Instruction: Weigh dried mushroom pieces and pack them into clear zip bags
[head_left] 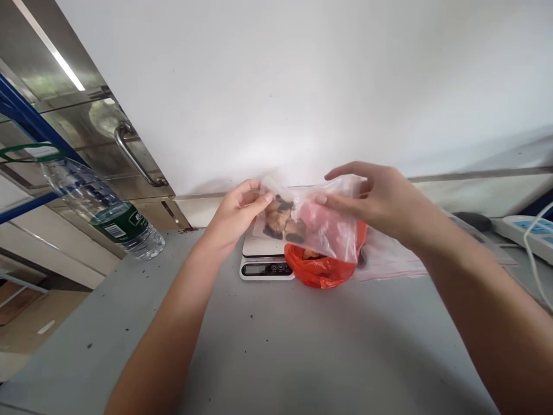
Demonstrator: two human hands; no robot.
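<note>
Between my hands hangs a clear plastic zip bag [328,230] with brown and black dried pieces [283,222] gathered at its left end. My left hand [242,210] pinches the bag's left edge between thumb and fingers. My right hand [367,199] grips its right side, thumb in front, with the index finger lifted away. Behind and below the bag stand a white digital kitchen scale [263,248] and a red plastic bag [322,274] with brown pieces inside. The zip bag hides part of both.
A large clear bottle with a green label [114,222] stands on the grey table [268,357] at left. Flat clear bags [393,259] lie right of the red bag. A white device with blue keys [531,230] and a cable [536,259] are far right. A white wall [276,86] rises behind.
</note>
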